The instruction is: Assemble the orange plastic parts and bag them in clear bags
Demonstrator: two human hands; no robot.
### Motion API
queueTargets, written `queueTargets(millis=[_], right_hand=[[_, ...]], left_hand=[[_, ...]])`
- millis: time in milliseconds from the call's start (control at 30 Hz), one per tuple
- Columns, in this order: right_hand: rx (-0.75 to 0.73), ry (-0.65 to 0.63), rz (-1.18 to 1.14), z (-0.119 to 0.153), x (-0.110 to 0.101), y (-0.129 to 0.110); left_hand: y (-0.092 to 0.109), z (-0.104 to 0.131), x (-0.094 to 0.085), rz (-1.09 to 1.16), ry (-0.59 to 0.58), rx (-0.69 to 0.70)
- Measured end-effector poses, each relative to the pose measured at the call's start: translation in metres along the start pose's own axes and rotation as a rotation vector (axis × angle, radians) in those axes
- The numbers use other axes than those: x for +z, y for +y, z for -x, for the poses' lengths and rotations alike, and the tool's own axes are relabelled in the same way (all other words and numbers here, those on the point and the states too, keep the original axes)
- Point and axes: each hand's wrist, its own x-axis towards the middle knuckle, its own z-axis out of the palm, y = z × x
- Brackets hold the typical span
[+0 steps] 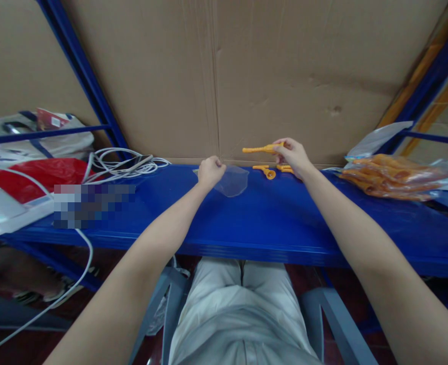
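Note:
My left hand is closed on the edge of a small clear plastic bag, which hangs flat and see-through beside the fingers. Between the fingertips of my right hand is an orange plastic piece with a long thin stem, raised above the shelf and pointing left; my fingers cover its other end. Below it, on the blue shelf, lies a similar orange piece with a cone-shaped end. More orange pieces lie partly hidden behind my right hand.
A clear bag full of orange pieces lies at the right. To the left are coiled white cables, a red plastic bag, a white power strip and a cloth bag. Cardboard stands behind the shelf.

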Motion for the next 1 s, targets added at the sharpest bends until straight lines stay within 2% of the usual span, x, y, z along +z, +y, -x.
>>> queueTargets(millis=[100, 167, 233, 333, 533, 700, 800, 900, 1000], right_hand=[[0.015, -0.276, -0.176, 0.011, 0.006, -0.010], [0.053, -0.427, -0.129, 0.020, 0.010, -0.019], [0.067, -0.499, -0.004, 0.027, 0.015, -0.024], [0.015, -0.471, 0.198, 0.030, 0.025, -0.021], [-0.258, -0.271, 0.511, 0.031, 0.045, -0.004], [-0.331, -0.355, 0.521, 0.039, 0.058, -0.003], [-0.335, -0.348, 0.550, 0.042, 0.062, -0.003], [-0.308, -0.312, 0.662, 0.043, 0.061, -0.003], [-0.322, -0.340, 0.795, 0.045, 0.059, -0.002]], left_hand=[[-0.002, -0.005, 0.003, 0.070, -0.046, -0.004], [-0.001, -0.006, 0.004, 0.103, -0.068, -0.006], [0.001, -0.006, 0.004, 0.132, -0.070, -0.004], [0.004, -0.005, 0.005, 0.184, -0.080, 0.018], [0.010, 0.004, 0.010, 0.263, -0.149, 0.133], [0.009, 0.006, 0.012, 0.353, -0.273, 0.232], [0.001, -0.002, 0.009, 0.259, -0.184, 0.194], [-0.014, -0.012, 0.004, 0.053, -0.056, 0.108], [-0.033, -0.020, 0.001, -0.114, -0.058, -0.015]])
